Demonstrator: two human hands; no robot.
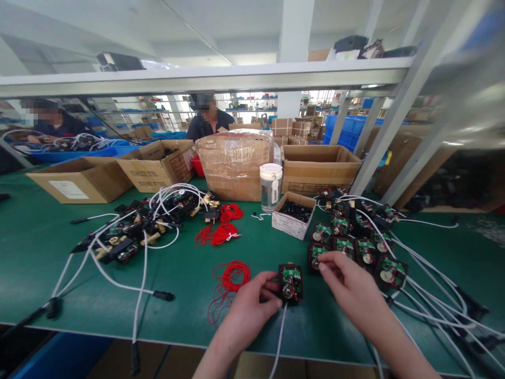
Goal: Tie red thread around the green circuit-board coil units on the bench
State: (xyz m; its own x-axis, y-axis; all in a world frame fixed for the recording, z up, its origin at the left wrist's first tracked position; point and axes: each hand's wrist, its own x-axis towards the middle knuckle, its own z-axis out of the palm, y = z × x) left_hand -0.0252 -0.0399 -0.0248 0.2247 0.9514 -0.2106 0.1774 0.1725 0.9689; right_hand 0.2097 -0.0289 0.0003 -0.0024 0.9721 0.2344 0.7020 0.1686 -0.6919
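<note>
A small black housing with a green circuit board (291, 284) and a white cable sits on the green table in front of me. My left hand (256, 300) grips its left side between thumb and fingers. To its right, my right hand (347, 279) has thumb and index finger drawn together over the edge of another circuit-board unit (316, 256); whether anything is pinched there is hidden. Several similar open units (366, 252) with white cables lie beyond and beside the right hand. A bundle of thin red wire (235, 275) lies left of my left hand.
Units with brass fittings and white cables (130, 231) are heaped at left. More red wire bundles (224, 234), a small box of black parts (294, 213), a lidded jar (270, 187) and cardboard boxes (236, 163) stand behind. Two people sit beyond, under a metal shelf (205, 79).
</note>
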